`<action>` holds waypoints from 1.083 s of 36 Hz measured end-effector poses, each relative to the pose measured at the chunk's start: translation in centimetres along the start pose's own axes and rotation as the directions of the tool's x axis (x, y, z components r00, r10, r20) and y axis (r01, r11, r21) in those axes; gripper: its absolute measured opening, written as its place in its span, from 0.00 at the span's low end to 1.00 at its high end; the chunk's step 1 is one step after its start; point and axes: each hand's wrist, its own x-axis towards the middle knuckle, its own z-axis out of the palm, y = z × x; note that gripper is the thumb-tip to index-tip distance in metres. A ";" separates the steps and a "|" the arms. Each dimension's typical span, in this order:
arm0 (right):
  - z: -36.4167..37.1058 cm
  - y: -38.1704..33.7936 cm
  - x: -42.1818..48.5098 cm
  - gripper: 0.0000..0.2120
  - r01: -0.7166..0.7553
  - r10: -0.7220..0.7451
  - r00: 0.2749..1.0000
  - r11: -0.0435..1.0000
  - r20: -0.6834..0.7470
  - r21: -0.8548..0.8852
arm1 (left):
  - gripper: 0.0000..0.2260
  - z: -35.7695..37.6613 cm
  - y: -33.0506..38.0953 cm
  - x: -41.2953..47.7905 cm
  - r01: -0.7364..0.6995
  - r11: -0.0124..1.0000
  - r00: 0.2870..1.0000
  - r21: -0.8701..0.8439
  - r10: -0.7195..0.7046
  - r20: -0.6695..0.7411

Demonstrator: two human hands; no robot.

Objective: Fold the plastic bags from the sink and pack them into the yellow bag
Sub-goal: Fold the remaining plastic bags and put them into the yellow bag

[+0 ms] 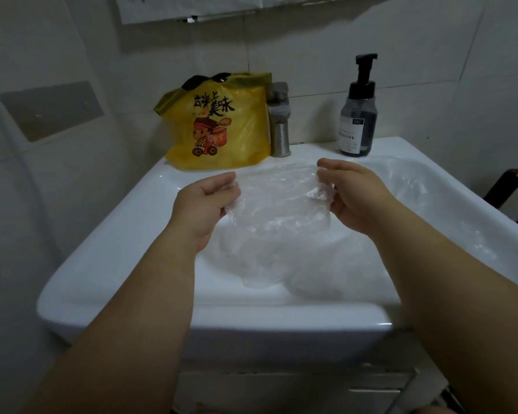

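- I have a clear plastic bag [277,201] stretched between both hands above the sink [150,222], so I judge this to be the spreading-out step before a fold
- My left hand [205,201] is curled closed on the bag's left edge, fingers [222,182] tucked over the film
- My right hand [353,195] pinches the right edge, thumb and fingers closed on a crumpled bit of plastic
- Under the held bag, more clear plastic bags [281,264] lie heaped in the basin; I cannot count them, since the film blends into the white porcelain
- More film seems to lie along the basin's right side [416,186], though it is too faint to be sure
- The yellow bag [219,121] stands upright on the sink's back ledge, left of the tap [279,121] and touching it; it looks bulged, but I cannot see what is inside
- My reading: the task is well short of finished, with one bag in hand unfolded and a pile left to fold and pack
- A dark pump bottle [359,115] stands on the ledge to the right of the tap, well apart from the yellow bag
- The room is dim, with pale tiled walls [72,40] and a grey plate [51,109] on the left wall
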 end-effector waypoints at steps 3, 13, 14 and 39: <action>0.1 0.0 -0.3 0.22 -0.005 0.009 0.997 0.999 0.071 -0.054 | 0.21 -0.4 -0.1 0.1 -0.058 0.990 0.998 0.126 0.062 -0.021; -0.2 0.9 0.3 0.18 0.104 -0.095 0.994 0.801 0.047 -0.589 | 0.08 -0.7 -0.6 0.1 -0.245 0.746 0.939 0.620 0.341 -0.039; -0.2 0.8 0.2 0.12 0.121 -0.120 0.992 0.801 0.041 -0.586 | 0.04 -0.7 -0.5 0.1 -0.252 0.736 0.934 0.629 0.356 -0.042; -0.1 0.1 0.0 0.07 0.348 -0.398 0.916 0.741 0.041 -0.575 | 0.19 -0.1 0.4 -0.2 -0.212 0.894 0.930 0.395 0.309 -0.199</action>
